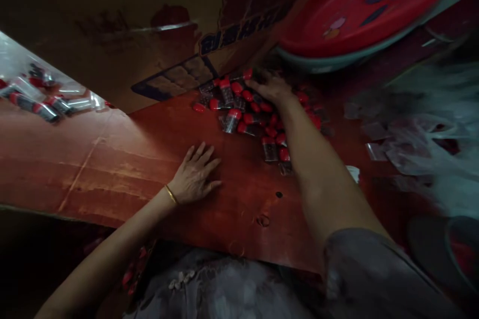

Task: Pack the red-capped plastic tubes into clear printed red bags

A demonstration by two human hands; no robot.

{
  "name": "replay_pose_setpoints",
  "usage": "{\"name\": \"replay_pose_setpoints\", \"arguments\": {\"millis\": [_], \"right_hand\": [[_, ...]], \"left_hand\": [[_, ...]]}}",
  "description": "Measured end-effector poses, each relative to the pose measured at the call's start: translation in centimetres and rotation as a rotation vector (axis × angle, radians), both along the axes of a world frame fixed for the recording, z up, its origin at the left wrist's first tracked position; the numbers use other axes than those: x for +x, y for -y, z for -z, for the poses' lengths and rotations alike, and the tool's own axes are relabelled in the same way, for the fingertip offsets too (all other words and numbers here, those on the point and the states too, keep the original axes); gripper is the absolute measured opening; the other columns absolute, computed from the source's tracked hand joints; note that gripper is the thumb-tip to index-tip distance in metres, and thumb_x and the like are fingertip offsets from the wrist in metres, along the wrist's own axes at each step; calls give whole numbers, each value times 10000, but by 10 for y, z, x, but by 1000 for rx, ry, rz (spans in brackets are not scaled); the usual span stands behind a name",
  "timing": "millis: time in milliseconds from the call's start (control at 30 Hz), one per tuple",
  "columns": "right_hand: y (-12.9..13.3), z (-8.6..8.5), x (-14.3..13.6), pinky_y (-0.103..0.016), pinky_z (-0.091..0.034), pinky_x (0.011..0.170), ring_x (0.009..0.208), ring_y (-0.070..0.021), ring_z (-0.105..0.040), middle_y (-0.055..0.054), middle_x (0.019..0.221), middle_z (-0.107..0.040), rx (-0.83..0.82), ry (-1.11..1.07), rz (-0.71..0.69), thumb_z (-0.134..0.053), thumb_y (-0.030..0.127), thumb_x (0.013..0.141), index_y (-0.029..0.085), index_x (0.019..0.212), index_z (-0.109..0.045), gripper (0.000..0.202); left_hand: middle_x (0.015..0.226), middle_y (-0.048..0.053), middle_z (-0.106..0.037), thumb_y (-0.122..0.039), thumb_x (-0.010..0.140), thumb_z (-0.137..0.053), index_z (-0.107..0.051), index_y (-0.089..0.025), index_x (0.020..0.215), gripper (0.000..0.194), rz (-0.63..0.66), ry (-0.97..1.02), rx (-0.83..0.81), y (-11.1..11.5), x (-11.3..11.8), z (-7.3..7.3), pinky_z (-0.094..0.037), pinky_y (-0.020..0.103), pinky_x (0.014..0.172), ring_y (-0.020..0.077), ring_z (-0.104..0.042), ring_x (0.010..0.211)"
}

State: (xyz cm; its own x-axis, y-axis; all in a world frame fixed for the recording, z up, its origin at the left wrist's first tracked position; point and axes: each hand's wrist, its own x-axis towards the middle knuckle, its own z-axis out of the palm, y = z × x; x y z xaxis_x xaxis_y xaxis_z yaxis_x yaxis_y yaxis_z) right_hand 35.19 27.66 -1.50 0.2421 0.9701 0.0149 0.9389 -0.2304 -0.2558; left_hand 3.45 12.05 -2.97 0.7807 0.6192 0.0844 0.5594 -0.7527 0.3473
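My left hand [196, 175], with a gold bangle [171, 194] at the wrist, lies flat on the reddish wooden table [232, 214], fingers spread and holding nothing. My right hand [272, 88] reaches over the far side of a pile of small clear tubes with red caps [232, 120]. Its thumb stretches to the left, apart from the other fingers, which are dim and partly blurred. Loose red oval caps [247, 95] lie among the tubes. My right forearm hides part of the pile.
A large cardboard box [112, 55] stands at the back left, red-capped pieces showing above its rim. Further left are bagged tubes [48, 102]. A red basin [318, 25] sits at the back right, with crumpled clear plastic bags [415, 144] at the right.
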Motion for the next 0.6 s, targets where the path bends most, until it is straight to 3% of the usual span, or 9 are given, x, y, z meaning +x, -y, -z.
{"name": "replay_pose_setpoints", "arguments": {"millis": [133,333,433,600], "right_hand": [[29,-4,-27,-666,-238,982,1294,-423,-309,-151,1457,-333,-68,-8,-42,-459,713,748,240,1398,-347,812],[72,0,-60,-636,-225,997,1292,-399,-311,-153,1431,-374,-16,31,-214,-457,705,755,213,1346,-426,770],[94,-3,-77,-631,-209,1006,1311,-379,-290,-177,1438,-352,94,41,-254,-425,660,801,174,1353,-406,736],[146,-21,-110,-605,-209,1026,1313,-331,-318,-162,1378,-438,364,25,-264,-342,493,901,163,1233,-514,499]], "left_hand": [[1456,137,-360,-472,873,-419,-490,-211,1310,514,-91,-51,53,21,-18,18,-216,513,1089,319,-224,1375],[1467,123,-346,-477,883,-380,-467,-213,1334,530,-395,-86,76,63,-36,19,-213,508,1089,316,-249,1368],[1467,144,-337,-474,883,-380,-458,-178,1339,549,-559,-85,92,68,-49,19,-204,532,1081,336,-244,1366],[1423,150,-411,-450,893,-378,-454,-148,1335,541,-597,21,58,63,-79,12,-256,489,1072,314,-284,1353]]}}
